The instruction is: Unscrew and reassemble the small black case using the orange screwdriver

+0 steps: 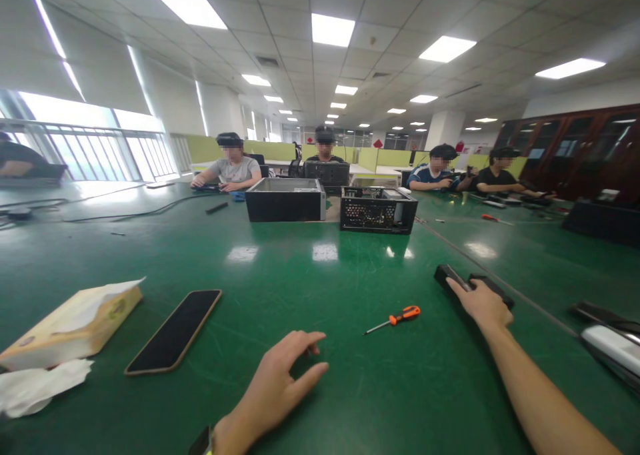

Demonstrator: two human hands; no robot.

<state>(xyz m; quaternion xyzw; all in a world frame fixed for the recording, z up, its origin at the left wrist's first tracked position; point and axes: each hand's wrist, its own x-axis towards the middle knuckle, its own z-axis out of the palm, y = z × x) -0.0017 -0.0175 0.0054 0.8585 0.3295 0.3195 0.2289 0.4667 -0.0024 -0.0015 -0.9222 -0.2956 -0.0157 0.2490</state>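
Right hand [483, 305] reaches out to the right, laid over the near end of a black device [450, 276] flat on the green tabletop [350, 388]. Whether its grip closes around the device: cannot tell. Left hand [280, 385] near centre, fingers loosely curled and spread, fingertips on the tabletop, grip slack and holding nothing. Orange-handled screwdriver [395, 319] lies between the two hands, touching neither. Phone [175, 331] face-down to the left, tissue box [70, 325] beyond it. Two open computer cases [285, 200] far centre; seated people behind.
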